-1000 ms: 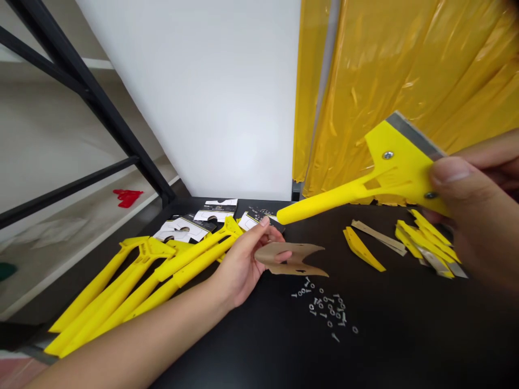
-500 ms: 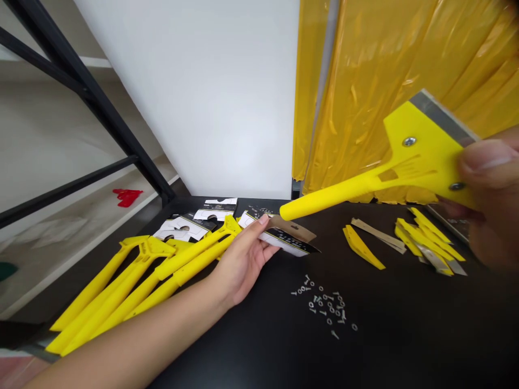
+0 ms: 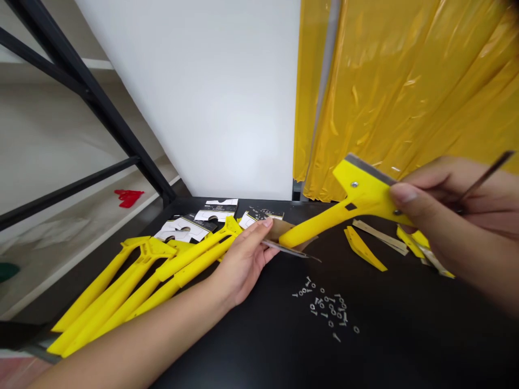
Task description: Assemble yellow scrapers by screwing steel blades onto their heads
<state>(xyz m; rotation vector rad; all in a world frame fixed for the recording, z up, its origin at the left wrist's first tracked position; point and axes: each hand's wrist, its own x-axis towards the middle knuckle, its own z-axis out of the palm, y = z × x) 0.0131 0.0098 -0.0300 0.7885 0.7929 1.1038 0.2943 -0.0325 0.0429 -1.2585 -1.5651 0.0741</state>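
Note:
In my left hand [image 3: 245, 265] is a folded cardboard header card [image 3: 279, 228], pinched between thumb and fingers, its brown inner side facing up. My right hand [image 3: 458, 210] grips a yellow scraper [image 3: 324, 219] by its wide head, near the metal blade and two screws. The scraper's handle end lies over the card's brown side; whether it passes through a hole I cannot tell. A thin dark rod [image 3: 488, 174], perhaps a tool shaft, sticks out from the right hand's grasp. Several yellow scraper handles [image 3: 117, 292] lie beside my left forearm.
Small screws and nuts [image 3: 332, 308] are scattered on the black table [image 3: 251, 351]. More printed cards [image 3: 184, 227] lie behind the handles. Yellow cover pieces [image 3: 365, 248] and thin strips [image 3: 381, 236] rest at right. A black metal frame [image 3: 109, 119] stands at left.
My right hand has brought the scraper down and leftward, its handle end now over the card. The card has tilted flatter in my left hand, which stays nearly in place.

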